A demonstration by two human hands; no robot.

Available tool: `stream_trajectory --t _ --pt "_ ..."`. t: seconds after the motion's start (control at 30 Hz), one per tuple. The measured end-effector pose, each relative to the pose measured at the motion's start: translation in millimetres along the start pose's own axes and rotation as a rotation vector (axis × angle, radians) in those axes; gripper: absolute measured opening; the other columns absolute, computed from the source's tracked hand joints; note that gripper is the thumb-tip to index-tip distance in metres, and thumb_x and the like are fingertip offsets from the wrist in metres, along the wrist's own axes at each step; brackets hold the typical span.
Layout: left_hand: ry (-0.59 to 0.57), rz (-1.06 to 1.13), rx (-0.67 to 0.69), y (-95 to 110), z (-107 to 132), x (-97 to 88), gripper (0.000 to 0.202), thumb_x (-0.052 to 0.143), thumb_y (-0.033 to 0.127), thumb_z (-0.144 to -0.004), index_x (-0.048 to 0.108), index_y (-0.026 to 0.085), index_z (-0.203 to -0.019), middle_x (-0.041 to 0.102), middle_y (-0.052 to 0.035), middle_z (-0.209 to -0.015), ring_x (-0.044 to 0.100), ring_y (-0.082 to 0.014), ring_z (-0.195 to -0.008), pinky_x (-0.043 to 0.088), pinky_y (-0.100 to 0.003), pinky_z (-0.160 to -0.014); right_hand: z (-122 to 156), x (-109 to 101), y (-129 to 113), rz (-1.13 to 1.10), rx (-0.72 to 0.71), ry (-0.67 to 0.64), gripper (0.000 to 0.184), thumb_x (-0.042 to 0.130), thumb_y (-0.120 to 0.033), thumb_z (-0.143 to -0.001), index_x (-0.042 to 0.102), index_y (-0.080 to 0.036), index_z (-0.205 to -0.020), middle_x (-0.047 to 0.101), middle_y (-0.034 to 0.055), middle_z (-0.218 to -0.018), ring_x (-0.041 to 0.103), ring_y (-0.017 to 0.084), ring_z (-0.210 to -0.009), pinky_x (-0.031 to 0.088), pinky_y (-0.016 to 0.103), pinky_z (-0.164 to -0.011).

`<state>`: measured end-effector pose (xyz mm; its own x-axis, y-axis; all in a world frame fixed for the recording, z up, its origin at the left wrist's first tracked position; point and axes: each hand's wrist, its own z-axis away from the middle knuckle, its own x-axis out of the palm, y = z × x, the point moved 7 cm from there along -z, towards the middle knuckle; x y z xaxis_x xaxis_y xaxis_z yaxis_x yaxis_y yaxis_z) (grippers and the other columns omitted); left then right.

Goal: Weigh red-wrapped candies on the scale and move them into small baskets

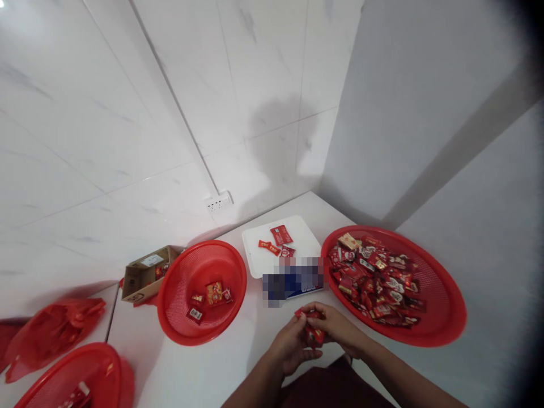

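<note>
Close to the table's near edge, my left hand [293,345] and my right hand [338,326] meet around a small red candy packet [315,334]. Fingers of both hands are closed on it and hide part of it. To the right stands a wide red plastic basket [453,317], holding a heap of red wrapped sweets [382,283]. Beyond my hands lies a white tray [253,243] with several red packets [281,234] on it. A dark blue pack [304,286], partly blurred out, lies at the tray's near edge.
Left of the tray sits another red basket [174,317] with a few packets inside. An open cardboard box [142,277] stands behind it. Farther left are a red plastic bag [55,328] and a third red basket [121,374]. Walls border the white table [221,368].
</note>
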<state>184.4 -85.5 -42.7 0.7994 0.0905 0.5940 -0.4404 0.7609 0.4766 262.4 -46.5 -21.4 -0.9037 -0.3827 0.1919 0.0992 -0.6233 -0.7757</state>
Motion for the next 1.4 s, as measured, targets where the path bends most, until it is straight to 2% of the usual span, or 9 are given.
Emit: stream_trajectory --t 0.17,0.37,0.57,0.8,0.93,1.13,1.2,1.3,1.4 --pt "0.022 -0.018 0.034 7 1 -3.3 0.042 0.062 0.044 -0.071 0.054 0.022 -0.105 0.061 -0.002 -0.083 0.057 -0.0116 -0.066 0.041 -0.025 -0.061 2 -2 -4 -0.013 -0.008 0.019 0.035 0.063 -0.029 -0.062 0.058 -0.019 -0.095 0.064 0.0011 -0.079 0.06 0.013 -0.066 0.044 0.023 -0.056" --pt "0.075 0.0 0.057 11 -3 -10.2 0.039 0.065 0.042 -0.069 0.055 0.021 -0.1 0.061 -0.0012 -0.078 0.056 -0.0101 -0.062 0.041 -0.024 -0.06 3 -10 -3 -0.023 0.012 0.096 0.038 0.064 -0.03 -0.065 0.057 -0.02 -0.101 0.065 0.0004 -0.072 0.054 0.009 -0.056 0.04 0.021 -0.053" --pt "0.096 0.076 0.07 23 -1 -14.5 0.039 0.064 0.035 -0.071 0.051 0.023 -0.106 0.062 0.0002 -0.078 0.056 -0.0092 -0.062 0.042 -0.024 -0.061 2 -20 3 -0.194 0.036 0.12 0.041 0.062 -0.03 -0.07 0.053 -0.021 -0.109 0.062 -0.0011 -0.071 0.05 0.007 -0.053 0.042 0.021 -0.055" --pt "0.132 0.105 0.102 38 1 -16.2 0.032 0.063 0.036 -0.072 0.054 0.02 -0.098 0.063 -0.002 -0.082 0.06 -0.0121 -0.068 0.045 -0.025 -0.062 4 -24 4 -0.292 0.014 0.122 0.065 0.06 -0.029 -0.074 0.028 -0.027 -0.13 0.062 -0.001 -0.071 0.056 0.01 -0.057 0.043 0.021 -0.054" --pt "0.174 0.095 0.195 64 -6 -23.2 0.025 0.063 0.036 -0.073 0.054 0.019 -0.089 0.063 -0.0018 -0.082 0.058 -0.0096 -0.064 0.045 -0.021 -0.058 5 -30 9 -0.28 0.032 0.18 0.055 0.061 -0.032 -0.073 0.036 -0.025 -0.121 0.063 0.0014 -0.079 0.059 0.011 -0.066 0.044 0.021 -0.056" --pt "0.216 0.092 0.358 129 -25 -33.6 0.022 0.062 0.033 -0.075 0.053 0.021 -0.091 0.063 -0.0012 -0.083 0.059 -0.0101 -0.064 0.048 -0.023 -0.059 11 -31 7 -0.273 0.03 0.176 0.042 0.06 -0.031 -0.075 0.043 -0.023 -0.111 0.061 0.0022 -0.085 0.06 0.011 -0.074 0.045 0.02 -0.057" --pt "0.261 0.097 0.381 142 -30 -41.7 0.02 0.058 0.034 -0.078 0.051 0.021 -0.092 0.063 -0.0024 -0.084 0.059 -0.0104 -0.063 0.049 -0.025 -0.061 13 -32 5 -0.274 0.032 0.187 0.042 0.06 -0.031 -0.075 0.042 -0.024 -0.113 0.061 0.0021 -0.085 0.059 0.011 -0.074 0.045 0.02 -0.057" --pt "0.338 0.105 0.386 141 -29 -55.9 0.013 0.052 0.028 -0.082 0.048 0.02 -0.091 0.062 -0.0027 -0.08 0.059 -0.0093 -0.061 0.05 -0.025 -0.062 15 -35 8 -0.289 0.029 0.203 0.042 0.059 -0.031 -0.076 0.042 -0.024 -0.114 0.06 0.0024 -0.09 0.059 0.011 -0.075 0.045 0.02 -0.057" --pt "0.346 0.101 0.361 120 -20 -63.0 0.015 0.052 0.008 -0.078 0.048 0.019 -0.088 0.062 -0.0012 -0.077 0.061 -0.0079 -0.066 0.05 -0.023 -0.069 13 -39 18 -0.3 0.05 0.21 0.039 0.058 -0.033 -0.077 0.044 -0.023 -0.112 0.06 0.0034 -0.092 0.059 0.011 -0.076 0.045 0.02 -0.058"
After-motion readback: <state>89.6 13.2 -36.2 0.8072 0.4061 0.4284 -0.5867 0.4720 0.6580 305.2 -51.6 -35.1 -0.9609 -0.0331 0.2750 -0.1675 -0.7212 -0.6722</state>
